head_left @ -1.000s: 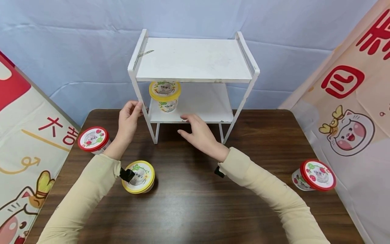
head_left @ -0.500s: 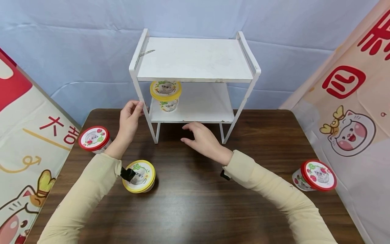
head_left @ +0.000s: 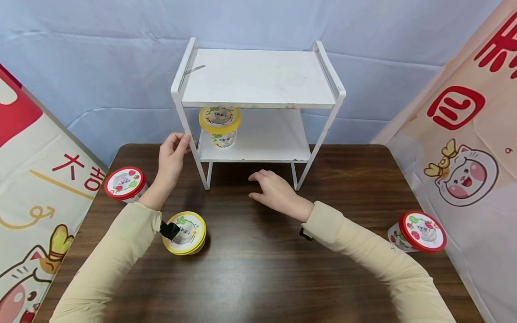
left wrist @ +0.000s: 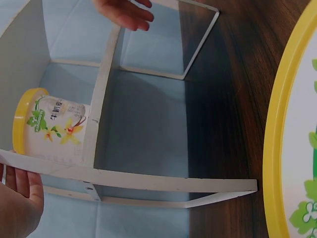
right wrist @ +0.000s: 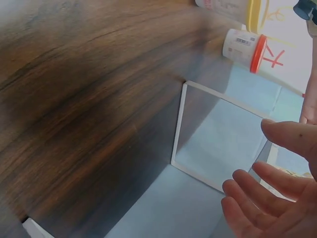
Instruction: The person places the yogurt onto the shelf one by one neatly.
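My left hand (head_left: 168, 159) grips the front left post of a white two-tier shelf rack (head_left: 258, 78), its fingers curled behind the post in the left wrist view. A paper tub with a yellow lid (head_left: 220, 121) stands upright at the left of the lower tier, printed with flowers and leaves. My right hand (head_left: 278, 194) holds nothing; it hovers in front of the rack, below the lower tier, with loosely bent fingers spread apart in the right wrist view. A second yellow-lidded tub (head_left: 186, 231) stands on the table beside my left wrist.
Two red-lidded tubs stand on the dark wooden table (head_left: 258, 278): a left tub (head_left: 124, 183) near my left forearm and a right tub (head_left: 422, 232) by the right edge. A pale blue cloth (head_left: 121, 67) hangs behind the rack, with printed banners on both sides.
My right hand has drawn back from the lower tier's front edge, toward me and slightly right. The left hand stays on the post, and the tubs stand where they were.
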A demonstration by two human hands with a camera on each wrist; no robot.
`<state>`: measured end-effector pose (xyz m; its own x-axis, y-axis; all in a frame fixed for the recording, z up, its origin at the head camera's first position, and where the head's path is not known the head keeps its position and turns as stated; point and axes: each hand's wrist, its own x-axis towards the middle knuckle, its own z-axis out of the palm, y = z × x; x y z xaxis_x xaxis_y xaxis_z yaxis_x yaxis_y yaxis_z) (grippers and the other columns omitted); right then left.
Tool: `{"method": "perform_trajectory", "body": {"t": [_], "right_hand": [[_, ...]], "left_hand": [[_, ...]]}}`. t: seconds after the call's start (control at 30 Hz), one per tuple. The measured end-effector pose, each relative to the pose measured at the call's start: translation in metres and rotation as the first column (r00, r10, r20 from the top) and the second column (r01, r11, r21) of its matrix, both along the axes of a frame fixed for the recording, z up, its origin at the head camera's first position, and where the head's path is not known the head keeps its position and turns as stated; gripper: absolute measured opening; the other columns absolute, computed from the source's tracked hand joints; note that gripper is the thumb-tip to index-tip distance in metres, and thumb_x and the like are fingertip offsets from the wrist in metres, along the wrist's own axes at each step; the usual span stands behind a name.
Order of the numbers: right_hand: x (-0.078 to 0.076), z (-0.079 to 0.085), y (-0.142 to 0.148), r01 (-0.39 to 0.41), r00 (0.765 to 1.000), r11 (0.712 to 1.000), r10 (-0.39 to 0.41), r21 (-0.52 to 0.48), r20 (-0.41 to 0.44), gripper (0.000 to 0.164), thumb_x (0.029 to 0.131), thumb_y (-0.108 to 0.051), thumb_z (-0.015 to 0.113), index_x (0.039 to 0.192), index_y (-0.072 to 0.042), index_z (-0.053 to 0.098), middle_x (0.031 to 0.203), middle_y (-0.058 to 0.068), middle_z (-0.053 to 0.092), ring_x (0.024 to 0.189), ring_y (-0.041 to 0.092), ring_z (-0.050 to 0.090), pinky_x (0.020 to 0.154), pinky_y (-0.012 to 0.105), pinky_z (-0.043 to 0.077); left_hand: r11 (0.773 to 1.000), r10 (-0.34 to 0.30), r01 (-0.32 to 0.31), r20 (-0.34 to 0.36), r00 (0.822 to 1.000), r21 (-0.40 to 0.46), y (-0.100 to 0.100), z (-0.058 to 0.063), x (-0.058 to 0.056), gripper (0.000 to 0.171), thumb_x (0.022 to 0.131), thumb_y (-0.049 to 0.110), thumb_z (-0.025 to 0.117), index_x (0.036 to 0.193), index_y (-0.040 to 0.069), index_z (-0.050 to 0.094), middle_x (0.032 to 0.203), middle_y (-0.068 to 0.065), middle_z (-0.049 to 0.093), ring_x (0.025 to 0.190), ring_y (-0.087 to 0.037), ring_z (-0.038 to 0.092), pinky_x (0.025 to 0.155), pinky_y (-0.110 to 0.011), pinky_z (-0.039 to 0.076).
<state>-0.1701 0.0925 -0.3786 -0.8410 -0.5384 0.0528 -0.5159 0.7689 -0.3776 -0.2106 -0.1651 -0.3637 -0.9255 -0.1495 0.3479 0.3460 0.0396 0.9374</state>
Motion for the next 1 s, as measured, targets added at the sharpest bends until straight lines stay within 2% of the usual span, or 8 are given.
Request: {"method": "perform_trajectory", "body": {"t": [0.33, 0.6, 0.83, 1.0], "right_hand": [[0.003, -0.009, 0.009, -0.002, 1.0, 0.999, 0.002, 0.05, 0.006, 0.039, 0.082, -0.024, 0.068, 0.114, -0.005, 0.059, 0.111, 0.008, 0.059, 0.097, 0.021, 0.056, 0.079, 0.032, 0.047], [0.007, -0.018, 0.021, -0.006, 1.0, 0.999, 0.005, 0.041, 0.021, 0.037, 0.082, -0.022, 0.068, 0.113, -0.003, 0.059, 0.108, 0.011, 0.059, 0.093, 0.023, 0.057, 0.076, 0.033, 0.048], [0.009, -0.026, 0.033, 0.029, 0.998, 0.998, -0.032, 0.063, 0.06, 0.037, 0.083, -0.021, 0.068, 0.114, -0.003, 0.059, 0.11, 0.011, 0.059, 0.097, 0.024, 0.057, 0.077, 0.035, 0.048], [0.009, -0.031, 0.042, 0.048, 0.996, 0.996, -0.053, 0.07, 0.074, 0.036, 0.083, -0.021, 0.067, 0.113, -0.003, 0.059, 0.111, 0.011, 0.059, 0.098, 0.023, 0.057, 0.078, 0.036, 0.048]], "left_hand": [[1.0, 0.001, -0.001, -0.002, 1.0, 0.002, 0.001, 0.0, 0.0, 0.012, 0.094, 0.009, 0.049, 0.084, 0.013, 0.055, 0.078, 0.008, 0.057, 0.075, -0.005, 0.054, 0.071, -0.017, 0.045], [1.0, 0.0, 0.0, -0.008, 1.0, -0.002, 0.0, -0.002, 0.0, 0.012, 0.094, 0.009, 0.048, 0.085, 0.011, 0.055, 0.078, 0.009, 0.058, 0.075, -0.004, 0.055, 0.072, -0.017, 0.045], [1.0, 0.008, -0.008, -0.004, 1.0, -0.021, 0.001, -0.003, -0.001, 0.011, 0.094, 0.009, 0.048, 0.087, 0.005, 0.055, 0.078, 0.01, 0.057, 0.076, -0.004, 0.055, 0.073, -0.017, 0.045], [1.0, 0.012, -0.012, -0.005, 1.0, -0.015, 0.0, -0.002, -0.001, 0.011, 0.094, 0.009, 0.048, 0.086, 0.008, 0.055, 0.078, 0.01, 0.057, 0.076, -0.004, 0.055, 0.072, -0.017, 0.045]]}}
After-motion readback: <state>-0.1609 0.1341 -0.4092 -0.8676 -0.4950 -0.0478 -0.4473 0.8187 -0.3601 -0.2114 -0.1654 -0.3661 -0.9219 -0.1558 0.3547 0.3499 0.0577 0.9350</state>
